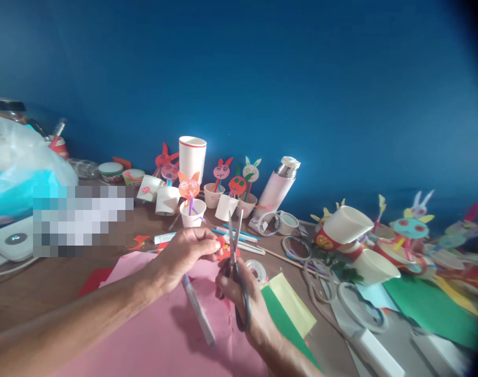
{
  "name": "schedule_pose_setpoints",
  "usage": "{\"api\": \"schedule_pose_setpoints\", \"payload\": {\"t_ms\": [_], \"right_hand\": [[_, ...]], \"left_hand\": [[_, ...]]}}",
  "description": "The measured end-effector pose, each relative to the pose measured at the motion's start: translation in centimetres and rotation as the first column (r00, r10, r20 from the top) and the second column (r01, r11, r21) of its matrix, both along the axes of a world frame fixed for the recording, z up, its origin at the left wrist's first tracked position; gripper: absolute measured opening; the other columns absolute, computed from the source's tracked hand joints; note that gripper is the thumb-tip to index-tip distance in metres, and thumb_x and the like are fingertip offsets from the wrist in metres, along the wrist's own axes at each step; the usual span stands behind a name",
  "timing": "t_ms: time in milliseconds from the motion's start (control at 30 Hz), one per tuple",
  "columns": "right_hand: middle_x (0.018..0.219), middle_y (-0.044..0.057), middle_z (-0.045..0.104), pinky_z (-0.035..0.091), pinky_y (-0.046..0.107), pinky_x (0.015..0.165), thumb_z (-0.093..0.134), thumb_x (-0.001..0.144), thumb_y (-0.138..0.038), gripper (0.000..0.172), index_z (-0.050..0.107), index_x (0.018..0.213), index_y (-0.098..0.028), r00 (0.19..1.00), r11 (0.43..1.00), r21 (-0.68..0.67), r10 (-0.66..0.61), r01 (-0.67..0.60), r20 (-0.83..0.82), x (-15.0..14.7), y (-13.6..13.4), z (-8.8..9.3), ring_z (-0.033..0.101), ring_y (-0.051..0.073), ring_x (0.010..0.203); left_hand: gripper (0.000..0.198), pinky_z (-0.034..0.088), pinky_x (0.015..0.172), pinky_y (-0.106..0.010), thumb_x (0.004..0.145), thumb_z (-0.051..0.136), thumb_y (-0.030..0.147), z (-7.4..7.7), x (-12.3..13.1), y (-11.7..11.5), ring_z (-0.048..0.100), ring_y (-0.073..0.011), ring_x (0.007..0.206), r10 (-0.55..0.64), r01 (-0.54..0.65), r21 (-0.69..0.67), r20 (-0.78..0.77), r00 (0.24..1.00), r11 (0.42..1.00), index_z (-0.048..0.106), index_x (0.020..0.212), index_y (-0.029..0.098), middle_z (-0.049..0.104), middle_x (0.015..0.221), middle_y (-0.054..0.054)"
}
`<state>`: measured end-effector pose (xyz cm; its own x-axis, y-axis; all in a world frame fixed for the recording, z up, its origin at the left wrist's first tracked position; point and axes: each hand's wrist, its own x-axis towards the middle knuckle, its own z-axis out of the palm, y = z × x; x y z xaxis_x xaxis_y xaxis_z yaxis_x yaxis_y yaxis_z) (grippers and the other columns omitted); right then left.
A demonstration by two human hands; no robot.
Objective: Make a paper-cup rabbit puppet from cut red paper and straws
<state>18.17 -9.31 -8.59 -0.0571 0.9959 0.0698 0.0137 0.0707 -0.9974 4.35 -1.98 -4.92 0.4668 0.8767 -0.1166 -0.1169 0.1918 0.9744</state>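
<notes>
My left hand [189, 256] pinches a small piece of red paper [222, 244] between thumb and fingers. In my right hand [249, 298] is a pair of scissors [243, 301] with black handles, its blades parted and pointing up, close beside the red paper. Below both hands lies a large pink sheet [144, 324]. A marker pen [199, 311] rests on that sheet, under and between my hands. Just beyond my hands stands a white paper cup [192, 215] with an orange paper animal head [189, 186] on a purple stem.
More cups with paper animal heads [222, 172] line the wall, near a stack of cups [192, 157] and a white flask [276, 186]. Tape rolls [256, 271], a craft knife [245, 247] and green paper [288, 327] lie to the right. A plastic bag [26, 157] sits at left.
</notes>
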Motion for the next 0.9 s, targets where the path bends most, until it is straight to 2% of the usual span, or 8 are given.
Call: {"api": "schedule_pose_setpoints", "payload": {"t_ms": [133, 267, 533, 733, 900], "right_hand": [[0.069, 0.000, 0.051, 0.038, 0.026, 0.062, 0.058, 0.076, -0.046, 0.032, 0.050, 0.091, -0.019, 0.997, 1.000, -0.022, 0.014, -0.012, 0.075, -0.3, -0.3, -0.8, 0.046, 0.015, 0.066], [0.074, 0.000, 0.051, 0.039, 0.028, 0.063, 0.057, 0.077, -0.045, 0.033, 0.048, 0.095, -0.019, 0.992, 0.999, -0.033, 0.023, -0.019, 0.125, -0.4, -0.5, -1.1, 0.047, 0.015, 0.067], [0.073, 0.000, 0.051, 0.040, 0.028, 0.062, 0.054, 0.078, -0.047, 0.033, 0.048, 0.094, -0.018, 0.987, 1.000, -0.027, 0.016, -0.012, 0.158, -0.4, -0.6, -1.0, 0.047, 0.015, 0.066], [0.077, 0.000, 0.052, 0.041, 0.027, 0.064, 0.056, 0.079, -0.043, 0.029, 0.049, 0.094, -0.020, 0.989, 1.000, -0.006, 0.002, -0.001, 0.146, -0.2, -0.5, -1.4, 0.048, 0.016, 0.070], [0.075, 0.000, 0.052, 0.040, 0.027, 0.065, 0.056, 0.079, -0.041, 0.028, 0.050, 0.097, -0.020, 0.991, 1.000, -0.012, 0.010, -0.009, 0.136, -0.3, -0.6, -1.1, 0.047, 0.016, 0.070]], "left_hand": [[0.006, 0.041, 0.064, -0.025, 0.067, 0.061, 0.018, -0.1, 0.1, 0.0, 0.053, -0.0101, 0.056, 0.017, -0.017, 0.002, 0.039, 0.999, 1.000, 0.060, 0.062, 0.014, 0.061, 0.057, 0.002], [0.008, 0.041, 0.064, -0.024, 0.070, 0.061, 0.019, -0.1, 0.3, -0.3, 0.055, -0.0111, 0.062, 0.038, -0.038, -0.008, 0.035, 0.999, 0.999, 0.060, 0.063, 0.014, 0.064, 0.062, 0.000], [0.013, 0.040, 0.065, -0.024, 0.071, 0.061, 0.026, -0.9, 0.7, -0.7, 0.052, -0.0118, 0.064, 0.138, -0.135, 0.070, -0.035, 0.990, 0.988, 0.059, 0.064, 0.016, 0.061, 0.063, 0.001], [0.012, 0.038, 0.059, -0.023, 0.069, 0.058, 0.022, -0.2, 0.9, -1.2, 0.049, -0.0110, 0.056, 0.155, -0.151, 0.076, -0.044, 0.987, 0.986, 0.058, 0.058, 0.016, 0.055, 0.056, 0.003], [0.011, 0.037, 0.058, -0.022, 0.069, 0.057, 0.019, -0.4, 1.0, -1.2, 0.049, -0.0099, 0.055, 0.138, -0.136, 0.072, -0.024, 0.990, 0.988, 0.059, 0.058, 0.016, 0.056, 0.054, 0.004]]}}
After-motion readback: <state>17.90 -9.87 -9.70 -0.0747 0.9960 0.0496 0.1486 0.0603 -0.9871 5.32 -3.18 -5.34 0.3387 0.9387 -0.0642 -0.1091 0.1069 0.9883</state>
